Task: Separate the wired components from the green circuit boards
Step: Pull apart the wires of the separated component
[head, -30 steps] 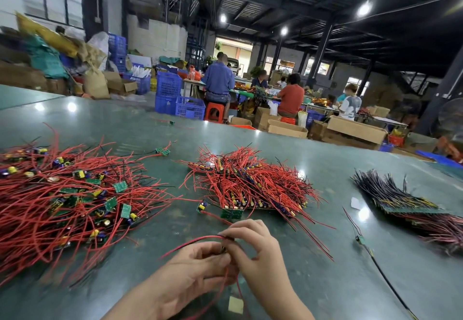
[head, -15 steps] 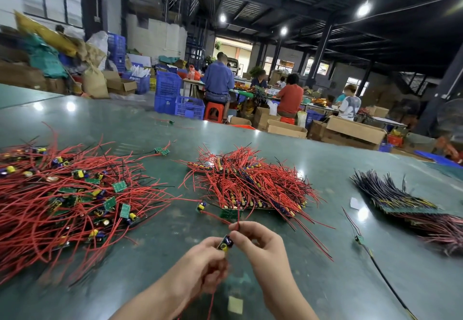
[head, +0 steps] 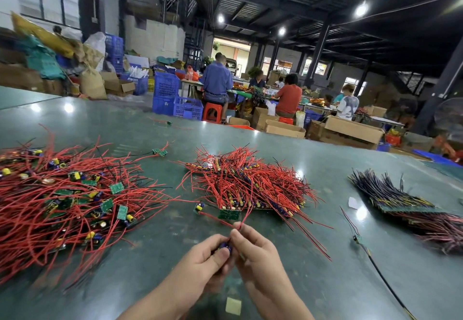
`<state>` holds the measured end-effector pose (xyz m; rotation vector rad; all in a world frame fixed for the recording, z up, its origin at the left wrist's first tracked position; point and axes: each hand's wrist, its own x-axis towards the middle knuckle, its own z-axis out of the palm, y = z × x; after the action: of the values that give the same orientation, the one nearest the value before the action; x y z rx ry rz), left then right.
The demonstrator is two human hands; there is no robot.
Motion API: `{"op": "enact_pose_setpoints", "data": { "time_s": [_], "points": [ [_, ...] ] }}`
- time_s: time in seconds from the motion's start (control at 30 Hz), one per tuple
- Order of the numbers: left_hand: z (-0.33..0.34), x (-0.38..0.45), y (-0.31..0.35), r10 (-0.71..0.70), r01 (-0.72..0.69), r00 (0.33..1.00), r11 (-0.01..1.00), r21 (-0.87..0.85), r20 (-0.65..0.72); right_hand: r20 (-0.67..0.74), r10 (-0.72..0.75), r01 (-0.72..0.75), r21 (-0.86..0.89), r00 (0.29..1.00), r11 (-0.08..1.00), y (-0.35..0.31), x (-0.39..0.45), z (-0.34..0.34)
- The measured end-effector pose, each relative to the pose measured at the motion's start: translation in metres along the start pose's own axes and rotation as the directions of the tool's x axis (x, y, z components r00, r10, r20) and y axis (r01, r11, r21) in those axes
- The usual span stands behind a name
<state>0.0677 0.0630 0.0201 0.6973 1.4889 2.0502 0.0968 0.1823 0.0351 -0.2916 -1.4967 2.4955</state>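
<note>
The left hand (head: 208, 254) is curling its fingers and thumb around a small dark blue wired component (head: 225, 247), gripping it just above the green table (head: 313, 277). The right hand (head: 255, 247) is meeting it from the other side, its thumb and forefinger pinching the same piece where the red wires (head: 244, 217) are coming out and rising toward the pile ahead. Both forearms are reaching in from the bottom edge, converging so that the knuckles are nearly touching.

Just beyond the fingertips a green circuit board (head: 229, 215) is lying flat at the near edge of the middle pile of red-wired boards (head: 248, 186). A single loose component (head: 199, 207) is lying just left of it. A wider heap of red wires and small green boards (head: 62, 199) is spreading over the left of the table. To the right a stack of dark-wired boards (head: 400, 199) is lying well apart, with one black-wired piece (head: 357, 239) between it and the hands. A small pale square (head: 233, 306) is lying under the wrists.
</note>
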Motion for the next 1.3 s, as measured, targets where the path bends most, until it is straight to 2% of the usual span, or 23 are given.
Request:
{"op": "enact_pose_setpoints", "data": {
  "time_s": [0.03,0.07,0.13,0.23,0.3,0.4,0.53,0.6,0.77,0.93,1.03,1.2,1.3],
  "points": [
    [0.001,0.000,0.001,0.002,-0.002,1.000,1.000,-0.003,-0.002,-0.025,0.001,0.000,0.045,1.000,0.999,0.001,0.001,0.000],
    [0.002,-0.001,0.002,0.005,-0.005,1.000,1.000,0.008,-0.009,-0.058,-0.043,0.044,0.017,0.997,0.999,0.002,0.001,0.000],
    [0.001,-0.003,0.002,0.009,-0.006,0.999,0.999,0.052,-0.049,-0.085,-0.190,0.179,-0.124,0.978,0.976,0.000,-0.001,0.001],
    [-0.001,-0.003,0.005,-0.026,0.040,0.988,0.996,0.084,-0.153,-0.027,-0.329,0.302,-0.333,0.944,0.893,-0.003,-0.004,0.003],
    [-0.002,-0.004,0.009,-0.010,0.038,0.977,0.991,0.126,-0.214,0.021,-0.316,0.298,-0.395,0.948,0.869,-0.005,-0.005,0.003],
    [-0.005,-0.003,0.010,0.084,-0.026,0.963,0.974,0.223,-0.255,0.020,-0.287,0.274,-0.371,0.958,0.887,-0.007,-0.005,0.005],
    [-0.004,-0.003,0.009,0.223,-0.120,0.938,0.927,0.355,-0.266,-0.119,-0.363,0.300,-0.363,0.924,0.882,0.000,-0.008,0.009],
    [-0.005,-0.002,0.006,0.280,-0.147,0.923,0.891,0.429,-0.266,-0.130,-0.375,0.305,-0.374,0.918,0.876,0.001,-0.009,0.010],
    [-0.011,-0.001,0.001,0.286,-0.141,0.915,0.887,0.440,-0.284,-0.162,-0.344,0.294,-0.270,0.925,0.917,-0.011,-0.005,0.002],
    [-0.012,-0.003,0.003,0.314,-0.120,0.894,0.855,0.504,-0.320,-0.112,-0.402,0.337,-0.370,0.909,0.866,-0.009,-0.007,0.003],
    [-0.018,-0.005,0.005,0.340,-0.104,0.873,0.829,0.549,-0.349,-0.138,-0.406,0.347,-0.324,0.903,0.880,-0.013,-0.005,-0.002],
    [-0.022,-0.005,0.005,0.368,-0.075,0.862,0.773,0.630,-0.350,-0.068,-0.268,0.245,-0.244,0.961,0.938,-0.017,-0.002,-0.005],
    [-0.021,-0.004,0.006,0.380,-0.091,0.867,0.759,0.645,-0.324,-0.188,-0.238,0.203,-0.188,0.953,0.961,-0.013,0.001,-0.008]
  ]
}}
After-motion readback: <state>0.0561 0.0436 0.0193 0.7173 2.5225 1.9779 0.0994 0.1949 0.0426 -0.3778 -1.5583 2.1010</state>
